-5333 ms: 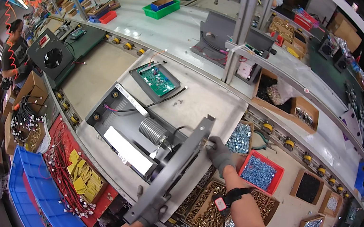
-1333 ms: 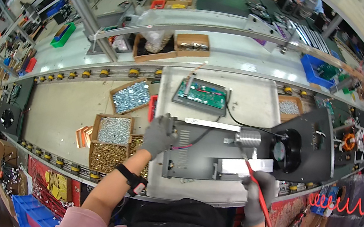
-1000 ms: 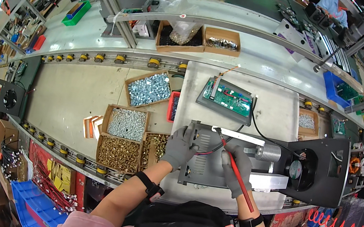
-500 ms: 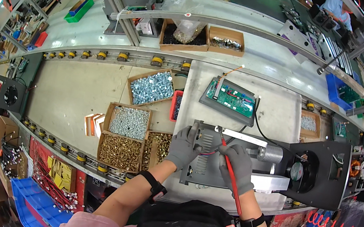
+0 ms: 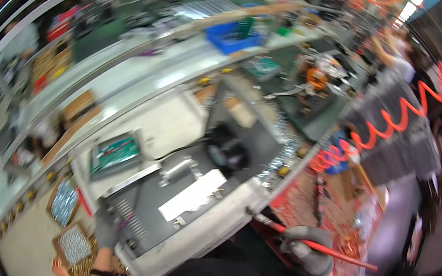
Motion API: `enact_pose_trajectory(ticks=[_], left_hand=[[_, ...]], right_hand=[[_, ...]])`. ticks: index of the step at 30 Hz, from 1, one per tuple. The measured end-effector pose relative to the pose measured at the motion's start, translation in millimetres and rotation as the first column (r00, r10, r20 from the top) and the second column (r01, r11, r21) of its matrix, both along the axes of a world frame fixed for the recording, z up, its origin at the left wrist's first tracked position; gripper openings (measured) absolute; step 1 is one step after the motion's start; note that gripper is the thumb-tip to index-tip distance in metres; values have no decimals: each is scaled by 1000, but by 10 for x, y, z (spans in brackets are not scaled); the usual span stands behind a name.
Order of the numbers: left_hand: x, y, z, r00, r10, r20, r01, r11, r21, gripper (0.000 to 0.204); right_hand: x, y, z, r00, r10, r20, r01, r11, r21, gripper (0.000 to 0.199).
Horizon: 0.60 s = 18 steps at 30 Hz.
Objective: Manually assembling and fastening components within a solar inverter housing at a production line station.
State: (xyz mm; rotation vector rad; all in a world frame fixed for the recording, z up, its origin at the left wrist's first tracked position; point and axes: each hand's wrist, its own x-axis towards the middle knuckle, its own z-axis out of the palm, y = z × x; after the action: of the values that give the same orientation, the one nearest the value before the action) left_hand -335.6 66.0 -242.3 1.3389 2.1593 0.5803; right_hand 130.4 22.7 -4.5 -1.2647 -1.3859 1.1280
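Note:
My right hand (image 5: 307, 251), in a grey glove, is closed around a long, slim red-handled tool (image 5: 339, 255). It is held off to the right, beyond the metal edge of the work surface. My left hand (image 5: 108, 225), also gloved, is at the left end of a dark grey metal chassis (image 5: 151, 199), its fingers smeared by motion. On the chassis sit a bright white block (image 5: 193, 195), a silver ribbed cylinder (image 5: 178, 169) and a black round fan (image 5: 228, 150). Behind it lies a green circuit board (image 5: 116, 152) in a grey tray.
Boxes of small metal parts (image 5: 74, 245) stand left of my left hand. A red coiled hose (image 5: 392, 128) hangs at the right, above a red surface (image 5: 298, 200) with clutter. A blue bin (image 5: 232, 37) rests on the far shelf. Another person (image 5: 400, 60) is at the far right.
The view has swung to the right and blurred. My right hand has carried the red-handled tool away from the chassis, out past the surface's edge. My left hand stays by the chassis end.

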Motion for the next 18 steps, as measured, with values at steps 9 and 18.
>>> enact_pose_trajectory(ticks=[9,18], left_hand=[[448,194,323,965,93,-247,-116,990,-82,67],[1134,-64,953,843,-93,-529,-9,982,-187,51]], right_hand=[[2560,-189,-88,234,-519,822,307,842,444,36],[4758,1187,-789,248,-807,536,531,576,622,30]])
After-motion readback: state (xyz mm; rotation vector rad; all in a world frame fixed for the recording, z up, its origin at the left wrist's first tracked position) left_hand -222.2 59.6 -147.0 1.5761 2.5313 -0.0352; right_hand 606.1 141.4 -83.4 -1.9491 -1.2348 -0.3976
